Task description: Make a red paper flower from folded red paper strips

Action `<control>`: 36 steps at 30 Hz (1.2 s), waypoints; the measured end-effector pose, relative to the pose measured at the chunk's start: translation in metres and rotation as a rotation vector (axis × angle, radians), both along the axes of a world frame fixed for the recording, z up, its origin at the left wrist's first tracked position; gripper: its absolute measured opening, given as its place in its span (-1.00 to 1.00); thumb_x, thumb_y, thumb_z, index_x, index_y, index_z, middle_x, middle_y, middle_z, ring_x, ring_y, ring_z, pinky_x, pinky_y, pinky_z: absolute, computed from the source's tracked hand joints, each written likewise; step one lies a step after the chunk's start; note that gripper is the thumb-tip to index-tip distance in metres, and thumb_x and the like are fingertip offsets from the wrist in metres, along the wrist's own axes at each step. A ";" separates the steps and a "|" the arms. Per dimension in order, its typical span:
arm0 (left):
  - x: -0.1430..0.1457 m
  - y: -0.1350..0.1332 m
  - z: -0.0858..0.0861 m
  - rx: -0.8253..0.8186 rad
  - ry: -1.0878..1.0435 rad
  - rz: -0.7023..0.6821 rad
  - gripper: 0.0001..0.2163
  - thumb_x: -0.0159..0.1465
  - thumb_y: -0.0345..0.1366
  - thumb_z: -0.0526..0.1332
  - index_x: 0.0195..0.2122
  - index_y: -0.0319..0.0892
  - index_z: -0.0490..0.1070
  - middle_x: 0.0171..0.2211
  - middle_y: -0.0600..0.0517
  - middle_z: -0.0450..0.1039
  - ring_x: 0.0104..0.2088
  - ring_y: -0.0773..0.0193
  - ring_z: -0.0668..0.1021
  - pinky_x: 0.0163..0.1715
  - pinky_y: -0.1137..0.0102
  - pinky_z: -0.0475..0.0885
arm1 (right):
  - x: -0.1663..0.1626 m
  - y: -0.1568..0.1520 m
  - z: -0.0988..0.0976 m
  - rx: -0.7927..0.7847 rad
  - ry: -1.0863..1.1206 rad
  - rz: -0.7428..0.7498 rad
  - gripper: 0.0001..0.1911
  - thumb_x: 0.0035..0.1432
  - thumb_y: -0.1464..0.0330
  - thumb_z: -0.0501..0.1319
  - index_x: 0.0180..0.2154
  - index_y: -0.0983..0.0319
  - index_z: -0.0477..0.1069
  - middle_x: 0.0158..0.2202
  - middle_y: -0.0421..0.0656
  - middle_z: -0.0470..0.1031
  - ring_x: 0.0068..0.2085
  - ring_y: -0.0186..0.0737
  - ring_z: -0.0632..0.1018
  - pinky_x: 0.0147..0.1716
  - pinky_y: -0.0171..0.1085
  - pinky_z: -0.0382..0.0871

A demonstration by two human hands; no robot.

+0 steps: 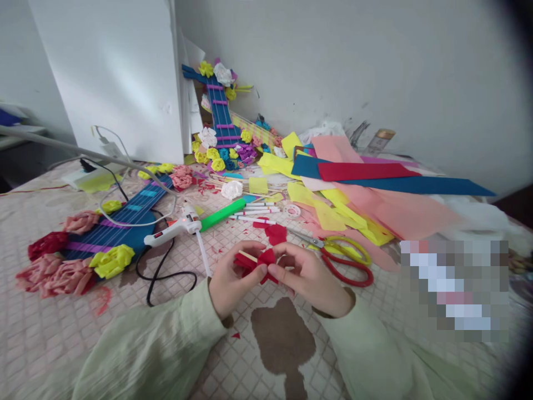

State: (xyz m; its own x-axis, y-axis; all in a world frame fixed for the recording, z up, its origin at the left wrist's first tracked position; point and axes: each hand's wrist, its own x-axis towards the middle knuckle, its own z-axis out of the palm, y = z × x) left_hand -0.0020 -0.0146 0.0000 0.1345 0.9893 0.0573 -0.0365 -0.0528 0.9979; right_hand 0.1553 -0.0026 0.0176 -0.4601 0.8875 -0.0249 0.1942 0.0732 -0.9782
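Note:
Both my hands are closed on a small bunch of red crepe paper (267, 257) above the middle of the table. A pale wooden stick (248, 256) pokes out of the paper on the left side. My left hand (235, 280) wraps around the paper and stick, its thumb pressed on the front. My right hand (306, 275) pinches the paper's right edge, thumb close to the other thumb. Cut red paper pieces (275, 233) lie just beyond my fingers. Scissors (345, 253) with yellow and red handles lie to the right of my right hand.
A white glue gun (172, 230) with a black cord stands left of my hands, beside a green strip (222, 214). Blue paper guitars (137, 214) with paper flowers lie left and lean at the back. Crepe paper sheets (375, 205) and markers (260, 211) lie beyond.

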 end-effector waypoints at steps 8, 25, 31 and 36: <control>0.000 0.000 0.002 0.055 -0.117 -0.068 -0.70 0.00 -0.32 0.25 -0.22 -0.19 0.29 -0.31 0.00 0.36 -0.30 0.26 0.43 -0.30 0.38 0.35 | 0.002 0.003 -0.001 0.046 0.060 -0.071 -0.81 0.00 0.36 0.16 -0.28 0.26 0.30 -0.38 -0.17 0.39 -0.39 -0.33 0.43 -0.44 -0.36 0.33; -0.015 0.004 0.009 0.712 0.627 0.334 -0.89 0.02 -0.44 0.22 -0.40 -0.17 0.38 -0.19 -0.03 0.26 -0.16 0.18 0.37 -0.19 0.26 0.30 | 0.010 0.008 -0.001 0.059 0.061 -0.193 -0.74 -0.03 0.31 0.18 -0.24 0.23 0.28 -0.40 -0.18 0.38 -0.42 -0.35 0.41 -0.55 -0.39 0.26; -0.016 0.005 0.002 0.747 0.609 0.275 -0.88 0.05 -0.47 0.19 -0.40 -0.14 0.41 -0.21 -0.02 0.28 -0.19 0.20 0.38 -0.23 0.26 0.33 | 0.009 0.008 0.000 0.067 0.065 -0.186 -0.75 -0.03 0.33 0.19 -0.24 0.22 0.29 -0.39 -0.19 0.39 -0.41 -0.35 0.41 -0.52 -0.39 0.27; -0.019 -0.002 0.009 0.830 0.522 0.247 -0.87 0.05 -0.50 0.17 -0.41 -0.15 0.39 -0.27 0.00 0.27 -0.21 0.20 0.38 -0.19 0.23 0.31 | 0.010 0.010 0.000 0.068 0.053 -0.225 -0.74 -0.03 0.31 0.18 -0.25 0.24 0.29 -0.43 -0.19 0.37 -0.47 -0.37 0.39 -0.60 -0.41 0.22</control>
